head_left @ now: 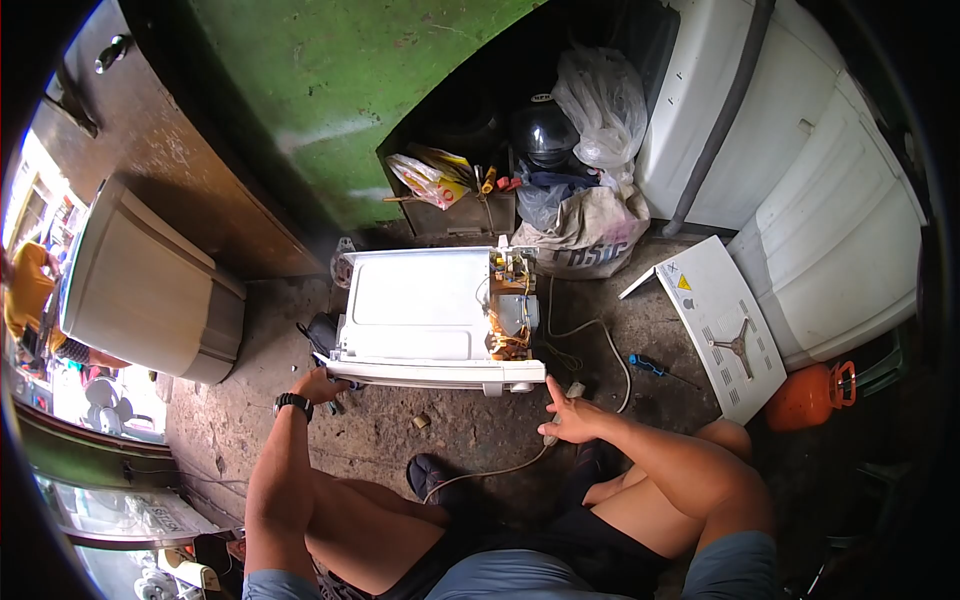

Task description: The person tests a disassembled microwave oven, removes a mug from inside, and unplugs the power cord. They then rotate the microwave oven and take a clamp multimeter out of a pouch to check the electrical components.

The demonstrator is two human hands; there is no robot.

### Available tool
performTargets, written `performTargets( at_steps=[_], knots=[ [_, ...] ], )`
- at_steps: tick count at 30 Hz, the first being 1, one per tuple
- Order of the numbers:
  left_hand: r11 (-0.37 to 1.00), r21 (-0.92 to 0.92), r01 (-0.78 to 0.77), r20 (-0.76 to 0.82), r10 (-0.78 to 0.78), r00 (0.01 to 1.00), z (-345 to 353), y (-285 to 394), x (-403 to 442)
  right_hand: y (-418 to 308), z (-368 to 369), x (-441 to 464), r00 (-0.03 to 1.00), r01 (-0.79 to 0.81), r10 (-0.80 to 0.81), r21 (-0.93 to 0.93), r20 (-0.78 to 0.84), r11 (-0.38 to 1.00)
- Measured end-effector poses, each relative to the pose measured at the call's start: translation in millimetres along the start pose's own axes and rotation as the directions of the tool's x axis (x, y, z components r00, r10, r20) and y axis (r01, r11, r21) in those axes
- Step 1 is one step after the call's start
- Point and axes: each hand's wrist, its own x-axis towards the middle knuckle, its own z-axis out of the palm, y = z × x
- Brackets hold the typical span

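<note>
A microwave oven (420,300) with its outer casing off sits on the floor in front of me, its wiring and parts (512,310) exposed along the right side. My left hand (318,384), with a dark watch at the wrist, is closed at the oven's front left corner; its fingertips are partly hidden. At the front right corner, my right hand (570,416) has its index finger stretched towards the edge and its thumb apart. Beneath that hand lies a pale power strip (548,432) with a cord. On the right, the white metal cover (715,300) carries a three-armed turntable roller (738,346).
A blue-handled screwdriver (650,367) lies between oven and cover. An orange gas cylinder (808,396) stands at the right beside large white appliances (825,220). Behind the oven are a printed sack (585,235) and a toolbox (455,215). A grey-white appliance (150,280) stands left.
</note>
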Motion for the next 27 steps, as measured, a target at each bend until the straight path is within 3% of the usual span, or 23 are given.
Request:
performTargets(
  at_steps=[9, 11, 27],
  knots=[
    [1.000, -0.006, -0.028, 0.015, 0.028, 0.999, -7, 10, -8, -3, -3, -3, 1.000, 0.005, -0.005, 0.011, 0.006, 1.000],
    [0.998, 0.004, 0.063, 0.135, -0.062, 0.989, -18, 23, -18, -3, -3, -4, 1.000, -0.006, 0.005, 0.014, 0.016, 1.000],
    [0.997, -0.043, 0.068, 0.135, -0.061, 0.989, -18, 24, -19, 3, 3, 3, 1.000, 0.006, -0.006, -0.006, -0.004, 1.000]
  ],
)
